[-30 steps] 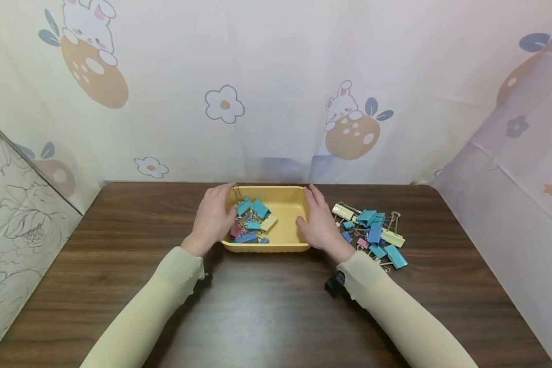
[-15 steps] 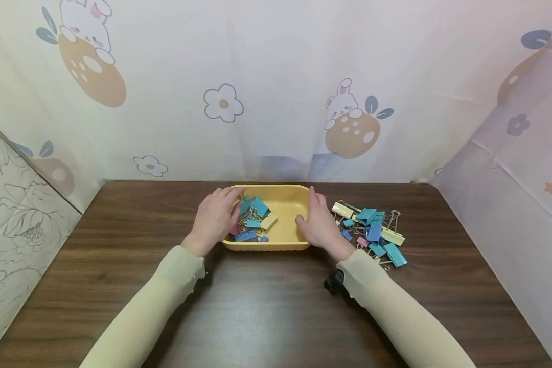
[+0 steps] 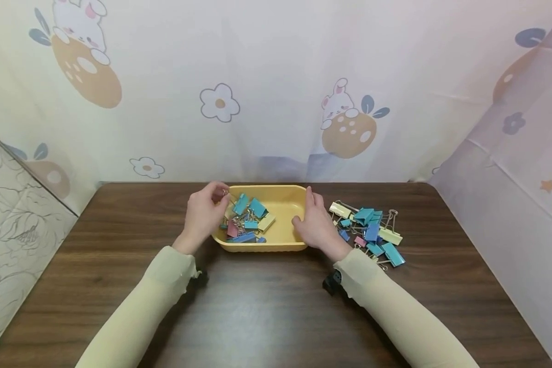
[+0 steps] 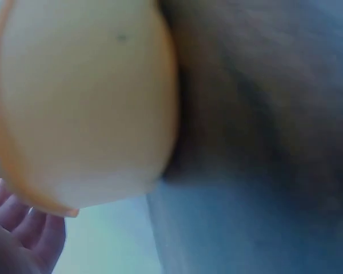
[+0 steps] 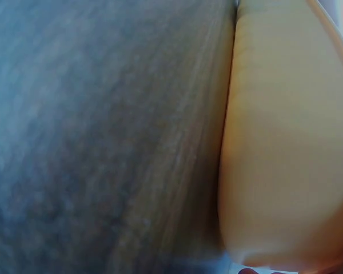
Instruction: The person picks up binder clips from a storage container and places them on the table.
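A yellow tray [image 3: 280, 247] with raised walls stands near the table's far edge, several coloured binder clips lying in its left half. My left hand [image 3: 201, 212] is at the tray's left end, thumb and fingers pinching a wire handle of a teal binder clip [image 3: 241, 203]. Its fingertips are small and partly hidden. My right hand [image 3: 319, 223] grips the tray's right end, thumb inside and fingers along the outer side. In the left wrist view, the left hand's curled fingers [image 4: 31, 228] show beside the tray wall [image 4: 86, 114]. The right wrist view mostly shows the tray's outer wall [image 5: 288, 137].
To the right of the tray, a loose pile of binder clips [image 3: 372, 232] in teal, blue, cream and pink lies on the dark wooden table [image 3: 267, 306]. A patterned curtain [image 3: 276, 92] hangs behind the table's far edge.
My left hand has come off the tray's left rim and moved a little left, with the teal binder clip's handle now between its fingers. The right hand stays on the tray.
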Tool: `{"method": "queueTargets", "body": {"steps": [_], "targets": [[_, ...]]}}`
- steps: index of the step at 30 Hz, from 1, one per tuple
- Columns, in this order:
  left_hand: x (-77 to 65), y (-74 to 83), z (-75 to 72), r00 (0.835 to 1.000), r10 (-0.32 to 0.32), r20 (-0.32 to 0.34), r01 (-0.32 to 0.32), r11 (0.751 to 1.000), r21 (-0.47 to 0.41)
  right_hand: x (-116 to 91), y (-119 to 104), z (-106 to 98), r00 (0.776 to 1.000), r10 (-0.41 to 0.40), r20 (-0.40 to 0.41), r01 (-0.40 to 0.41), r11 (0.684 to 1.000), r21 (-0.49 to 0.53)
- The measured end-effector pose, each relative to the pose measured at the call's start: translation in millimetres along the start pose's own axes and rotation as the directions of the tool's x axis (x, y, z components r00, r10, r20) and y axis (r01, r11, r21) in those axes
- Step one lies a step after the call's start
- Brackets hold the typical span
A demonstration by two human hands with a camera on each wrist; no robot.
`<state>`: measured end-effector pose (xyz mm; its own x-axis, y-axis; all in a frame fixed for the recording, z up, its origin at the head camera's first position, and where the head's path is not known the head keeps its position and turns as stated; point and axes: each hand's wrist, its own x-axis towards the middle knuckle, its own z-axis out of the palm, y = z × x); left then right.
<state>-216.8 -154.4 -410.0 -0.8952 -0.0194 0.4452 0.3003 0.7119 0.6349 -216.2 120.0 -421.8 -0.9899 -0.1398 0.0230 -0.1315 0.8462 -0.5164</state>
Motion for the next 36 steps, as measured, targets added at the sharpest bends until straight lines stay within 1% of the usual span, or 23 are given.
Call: {"method": "queueTargets", "body": {"steps": [3,5,8,9,11,13,14,17,20,22,24,26,29,32,36], "targets": [[3.5,-2.5,-8.3,0.998,-0.057,-0.019,0.055,0.993,-0.102,0.2,-1.8,1.5,1.0,-0.006,-0.002,0.006,1.0,0.003],[5.2,-4.7,-16.0,0.995,-0.102,-0.02,0.097,0.98,-0.174,0.6,-3.2,2.1,1.0,-0.008,-0.005,0.008,1.0,0.005],[8.0,-9.9,-31.7,0.986,-0.168,-0.012,0.159,0.949,-0.274,0.9,-5.6,2.6,1.0,-0.01,-0.008,0.01,1.0,0.007],[9.2,-11.7,-38.0,0.982,-0.19,-0.009,0.178,0.935,-0.308,1.1,-6.3,2.6,1.0,-0.009,-0.01,0.009,1.0,0.008],[11.8,-16.2,-51.7,0.975,-0.224,-0.013,0.205,0.915,-0.348,1.5,-7.7,2.6,1.0,-0.011,-0.016,0.011,1.0,0.009],[14.7,-22.0,-65.2,0.966,-0.257,-0.015,0.233,0.897,-0.375,1.9,-8.9,2.7,1.0,-0.01,-0.021,0.01,1.0,0.01],[15.6,-25.4,-71.4,0.963,-0.27,-0.019,0.243,0.894,-0.376,2.2,-9.4,2.9,1.0,-0.009,-0.021,0.01,1.0,0.01],[16.3,-37.0,-86.4,0.951,-0.308,-0.019,0.284,0.897,-0.34,2.9,-10.9,3.3,1.0,-0.008,-0.017,0.008,1.0,0.01],[15.1,-48.5,-93.4,0.942,-0.336,-0.003,0.32,0.9,-0.297,3.3,-11.9,2.9,1.0,-0.006,-0.012,0.006,1.0,0.008],[14.1,-55.6,-93.2,0.935,-0.352,0.028,0.346,0.898,-0.27,3.6,-11.8,2.0,1.0,-0.005,-0.011,0.005,1.0,0.002],[13.2,-60.8,-89.2,0.93,-0.362,0.064,0.366,0.9,-0.236,3.9,-10.9,0.8,1.0,-0.002,-0.013,0.002,1.0,-0.002],[12.2,-64.7,-83.0,0.925,-0.366,0.103,0.38,0.904,-0.195,3.9,-9.4,-0.3,1.0,0.002,-0.011,-0.002,1.0,-0.006],[10.7,-68.5,-71.9,0.919,-0.366,0.148,0.387,0.909,-0.156,3.5,-7.1,-1.4,1.0,0.006,-0.005,-0.006,1.0,-0.005],[9.6,-71.2,-61.3,0.908,-0.377,0.182,0.404,0.903,-0.149,2.8,-4.8,-1.3,1.0,0.005,-0.001,-0.005,1.0,-0.004],[7.7,-74.4,-49.7,0.892,-0.381,0.244,0.423,0.894,-0.151,1.9,-1.9,-0.6,1.0,0.007,-0.003,-0.007,1.0,-0.003]]}}
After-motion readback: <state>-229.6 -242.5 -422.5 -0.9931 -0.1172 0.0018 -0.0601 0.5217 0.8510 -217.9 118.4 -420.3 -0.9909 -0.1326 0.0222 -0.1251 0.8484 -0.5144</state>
